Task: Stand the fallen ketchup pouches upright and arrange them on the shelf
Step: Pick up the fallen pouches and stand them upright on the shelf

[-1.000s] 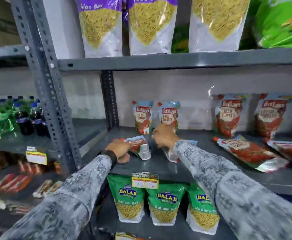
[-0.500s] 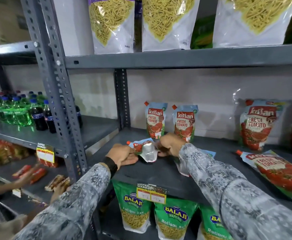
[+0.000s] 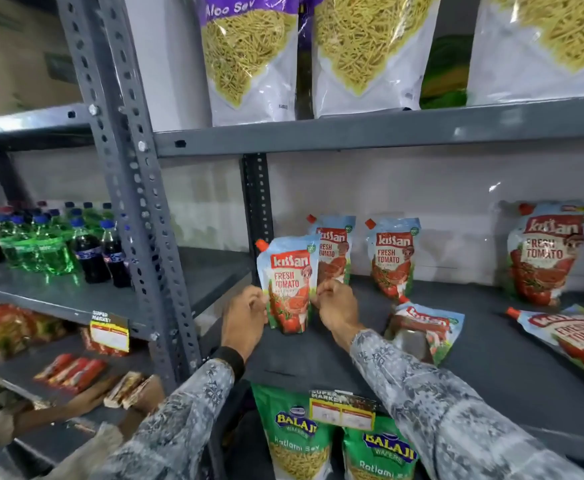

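A small ketchup pouch (image 3: 288, 284) stands upright near the left end of the grey shelf (image 3: 318, 365). My left hand (image 3: 243, 318) pinches its left edge and my right hand (image 3: 337, 306) pinches its right edge. Behind it two more small pouches (image 3: 335, 247) (image 3: 392, 259) stand against the back wall. One small pouch (image 3: 425, 329) lies flat just right of my right wrist. Farther right a large pouch (image 3: 543, 254) stands upright and another large pouch (image 3: 574, 337) lies flat.
A slotted steel upright (image 3: 134, 188) borders the shelf on the left. Soda bottles (image 3: 86, 244) fill the neighbouring shelf. Snack bags (image 3: 249, 60) stand on the shelf above, green snack bags (image 3: 297, 434) below. Another person's hand (image 3: 86, 400) reaches into the lower-left shelf.
The small pouch that lay tilted between my hands has been raised upright, and both hands now hold its sides. The view has moved closer to the shelf.
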Motion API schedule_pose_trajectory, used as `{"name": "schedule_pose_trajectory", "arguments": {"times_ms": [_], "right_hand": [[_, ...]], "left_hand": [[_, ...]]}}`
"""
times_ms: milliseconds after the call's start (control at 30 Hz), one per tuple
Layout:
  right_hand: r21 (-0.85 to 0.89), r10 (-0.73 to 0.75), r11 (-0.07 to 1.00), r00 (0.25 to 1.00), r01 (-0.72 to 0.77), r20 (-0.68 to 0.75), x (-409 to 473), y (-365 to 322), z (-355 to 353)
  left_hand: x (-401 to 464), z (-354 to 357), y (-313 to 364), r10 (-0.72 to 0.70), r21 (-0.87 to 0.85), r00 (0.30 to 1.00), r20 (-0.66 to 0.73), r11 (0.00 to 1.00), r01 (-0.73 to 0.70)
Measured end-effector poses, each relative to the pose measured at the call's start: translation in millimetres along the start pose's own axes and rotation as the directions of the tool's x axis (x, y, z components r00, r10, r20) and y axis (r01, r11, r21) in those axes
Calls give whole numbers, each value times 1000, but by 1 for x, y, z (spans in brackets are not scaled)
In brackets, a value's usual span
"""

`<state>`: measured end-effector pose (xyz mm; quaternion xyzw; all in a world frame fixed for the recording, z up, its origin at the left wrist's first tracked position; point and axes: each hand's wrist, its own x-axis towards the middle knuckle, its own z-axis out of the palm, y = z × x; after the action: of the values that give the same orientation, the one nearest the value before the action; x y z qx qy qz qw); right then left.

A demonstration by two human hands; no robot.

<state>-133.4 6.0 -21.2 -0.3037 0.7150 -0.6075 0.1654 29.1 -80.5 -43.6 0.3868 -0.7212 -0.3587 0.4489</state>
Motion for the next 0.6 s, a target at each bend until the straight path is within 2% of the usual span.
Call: {"name": "schedule_pose_trajectory", "arguments": {"times_ms": [100,267,367,433,467,533,600], "right_hand": [[53,-35,998,999,37,-34,-6,11,8],[64,-86,994,995,89,-42,-12,12,5],[45,-173,984,985,173,-20,-18,-2,-15],[59,-235,970,972,234,-1,-23,-15,-37],[61,-257,965,966,257,4,-24,-21,-51],[14,-307,952,952,307,-8,-25,-27,-88],[-98,-351,933,935,345,-54,-26,-28,-121]], "left_hand": [[-2,2,-10,-44,-75,999,9,996,44],[1,-8,-11,-63,-91,997,46,994,66],[-16,-18,-2,-60,-154,995,-74,987,48],[-27,-22,12,14,-116,984,-178,993,-35],[-32,-22,22,66,-87,980,-187,993,-84],[-41,-10,43,129,-96,985,-115,985,-140],[-45,7,62,163,-79,986,29,984,-161]]}}
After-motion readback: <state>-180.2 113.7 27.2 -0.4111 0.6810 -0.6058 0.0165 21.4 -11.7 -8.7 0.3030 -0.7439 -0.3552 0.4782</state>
